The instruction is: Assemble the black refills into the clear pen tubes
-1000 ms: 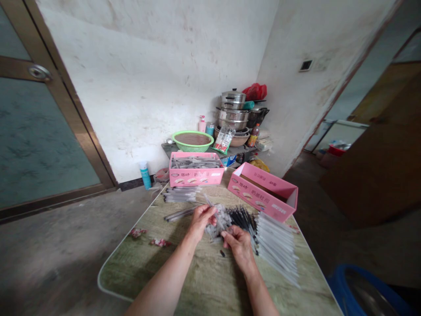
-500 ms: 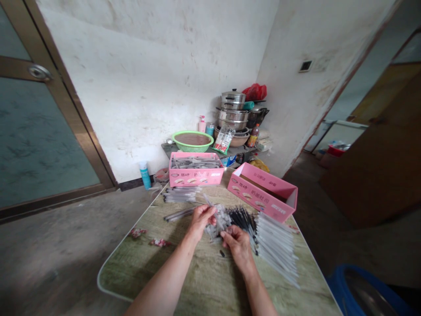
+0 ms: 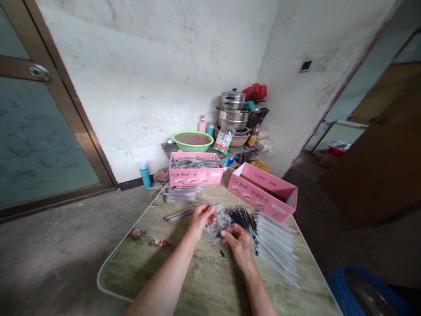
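My left hand [image 3: 200, 220] is closed on a thin, clear pen barrel [image 3: 206, 199], which sticks up past the fingers. Thumb and fingers of my right hand [image 3: 240, 245] are pinched together at the near edge of a heap of small translucent pieces, perhaps pen caps [image 3: 217, 229]; what they hold is too small to make out. Right of the heap lie thin black-tipped parts [image 3: 242, 220], then a row of clear tubes [image 3: 278, 250]. Beyond my left hand are a few dark-ended pens [image 3: 179, 213] and a stack of pens [image 3: 182, 194]. A small black piece [image 3: 222, 253] lies between my wrists.
At the table's [image 3: 131, 272] far edge stand a pink box [image 3: 196, 177] filled with pens and another pink box [image 3: 263, 195], angled to the right. Behind them, a low shelf carries a green basin [image 3: 193, 148] and stacked pots [image 3: 233, 116]. A blue tub [image 3: 342, 285] sits at lower right.
Almost nothing differs. Both hands keep their places over the heap, with only a slight shift of the right fingers.
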`<state>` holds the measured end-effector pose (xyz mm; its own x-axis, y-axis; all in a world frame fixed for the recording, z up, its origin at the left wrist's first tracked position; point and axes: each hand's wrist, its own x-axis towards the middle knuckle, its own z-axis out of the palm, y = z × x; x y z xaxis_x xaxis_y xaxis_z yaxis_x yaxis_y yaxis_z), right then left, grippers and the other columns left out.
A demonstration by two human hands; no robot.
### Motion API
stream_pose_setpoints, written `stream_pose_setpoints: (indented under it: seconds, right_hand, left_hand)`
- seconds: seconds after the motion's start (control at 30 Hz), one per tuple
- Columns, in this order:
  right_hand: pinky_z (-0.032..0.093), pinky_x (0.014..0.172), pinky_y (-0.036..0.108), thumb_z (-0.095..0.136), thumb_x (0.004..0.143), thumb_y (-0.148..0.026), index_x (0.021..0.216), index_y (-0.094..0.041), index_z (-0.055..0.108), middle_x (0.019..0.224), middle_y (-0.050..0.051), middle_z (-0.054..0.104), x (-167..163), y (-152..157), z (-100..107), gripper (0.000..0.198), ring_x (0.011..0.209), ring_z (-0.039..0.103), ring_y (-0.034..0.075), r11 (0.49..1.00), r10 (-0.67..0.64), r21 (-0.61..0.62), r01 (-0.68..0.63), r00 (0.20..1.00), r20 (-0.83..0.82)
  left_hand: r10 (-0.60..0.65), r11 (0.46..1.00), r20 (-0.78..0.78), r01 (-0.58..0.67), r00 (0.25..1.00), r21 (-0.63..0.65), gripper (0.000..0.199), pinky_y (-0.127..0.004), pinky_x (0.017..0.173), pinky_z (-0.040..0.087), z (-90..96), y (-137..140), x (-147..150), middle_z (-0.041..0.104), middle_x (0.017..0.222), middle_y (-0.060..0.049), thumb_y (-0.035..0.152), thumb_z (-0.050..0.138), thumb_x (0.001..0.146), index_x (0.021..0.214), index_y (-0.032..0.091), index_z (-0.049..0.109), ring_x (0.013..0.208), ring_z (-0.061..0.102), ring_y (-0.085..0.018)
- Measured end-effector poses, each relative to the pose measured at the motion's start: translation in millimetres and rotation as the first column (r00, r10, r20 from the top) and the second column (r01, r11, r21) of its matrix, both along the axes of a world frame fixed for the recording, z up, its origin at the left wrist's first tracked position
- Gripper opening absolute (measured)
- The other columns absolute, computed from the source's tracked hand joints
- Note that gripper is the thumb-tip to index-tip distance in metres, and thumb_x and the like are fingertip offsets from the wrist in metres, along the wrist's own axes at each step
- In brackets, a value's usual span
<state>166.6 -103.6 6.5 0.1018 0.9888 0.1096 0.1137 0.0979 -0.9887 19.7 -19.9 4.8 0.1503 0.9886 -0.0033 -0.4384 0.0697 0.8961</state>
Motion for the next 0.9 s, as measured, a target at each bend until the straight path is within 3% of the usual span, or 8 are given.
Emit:
stream_pose_setpoints:
  seconds: [0.13, 0.33, 0.5, 0.67, 0.8, 0.9]
  right_hand:
    - [0.037, 0.05, 0.024, 0.05, 0.09, -0.056, 0.064, -0.018, 0.06, 0.052, 0.0, 0.057, 0.4, -1.0, -2.0, 0.047, 0.047, 0.048, 0.012, 0.997, 0.071, -0.008, -0.07, 0.994, 0.081]
    - [0.038, 0.051, 0.023, 0.071, 0.076, -0.049, 0.073, -0.019, 0.059, 0.056, -0.003, 0.057, -0.4, 0.3, -1.8, 0.033, 0.05, 0.049, 0.012, 1.0, 0.016, 0.0, -0.016, 0.999, -0.031]
    - [0.037, 0.05, 0.023, 0.051, 0.089, -0.054, 0.065, -0.018, 0.059, 0.052, 0.0, 0.057, -0.6, -0.8, -0.9, 0.044, 0.047, 0.048, 0.012, 0.997, 0.077, -0.008, -0.077, 0.994, 0.081]
    - [0.036, 0.049, 0.022, 0.071, 0.075, -0.051, 0.072, -0.019, 0.058, 0.054, -0.003, 0.057, -1.4, -0.1, -2.2, 0.034, 0.048, 0.047, 0.011, 0.999, 0.02, -0.026, -0.021, 1.0, -0.009]
    - [0.036, 0.049, 0.023, 0.056, 0.086, -0.054, 0.064, -0.018, 0.058, 0.052, -0.002, 0.056, -0.7, 0.0, -2.8, 0.042, 0.046, 0.047, 0.011, 0.997, 0.074, -0.02, -0.073, 0.995, 0.061]
    - [0.035, 0.049, 0.023, 0.065, 0.081, -0.051, 0.065, -0.019, 0.057, 0.052, -0.003, 0.054, -0.5, 0.2, -3.2, 0.037, 0.047, 0.046, 0.011, 0.999, 0.033, -0.01, -0.033, 0.999, 0.034]
  left_hand:
    - [0.012, 1.0, -0.002, -0.012, 1.0, -0.005, 0.044, -0.022, 0.044, 0.045, 1.0, 0.3, -0.5, 0.064, 0.065, -0.002, 0.052, 0.081, 0.062, 0.072, 0.011, 0.066, 0.045, 0.054, -0.009]
    - [0.006, 1.0, 0.0, -0.006, 1.0, -0.006, 0.045, -0.022, 0.043, 0.046, 0.3, 0.5, 0.4, 0.063, 0.065, -0.002, 0.052, 0.081, 0.062, 0.072, 0.011, 0.066, 0.046, 0.054, -0.009]
    - [0.0, 1.0, 0.003, 0.0, 1.0, -0.006, 0.045, -0.021, 0.043, 0.046, 0.8, 0.2, 0.5, 0.063, 0.063, -0.002, 0.052, 0.082, 0.062, 0.072, 0.011, 0.066, 0.046, 0.054, -0.009]
    - [-0.01, 1.0, 0.0, 0.01, 1.0, -0.003, 0.044, -0.021, 0.044, 0.046, -1.8, 0.4, 0.4, 0.064, 0.066, -0.002, 0.051, 0.081, 0.063, 0.073, 0.011, 0.066, 0.046, 0.054, -0.009]
    - [-0.013, 1.0, -0.007, 0.013, 1.0, 0.006, 0.043, -0.021, 0.044, 0.046, -3.3, 1.2, 0.6, 0.063, 0.064, -0.002, 0.051, 0.08, 0.064, 0.073, 0.011, 0.066, 0.046, 0.054, -0.009]
    - [-0.026, 1.0, -0.016, 0.026, 1.0, 0.006, 0.043, -0.021, 0.044, 0.046, -2.7, 1.1, 0.6, 0.061, 0.06, -0.001, 0.051, 0.08, 0.065, 0.073, 0.011, 0.066, 0.045, 0.053, -0.009]
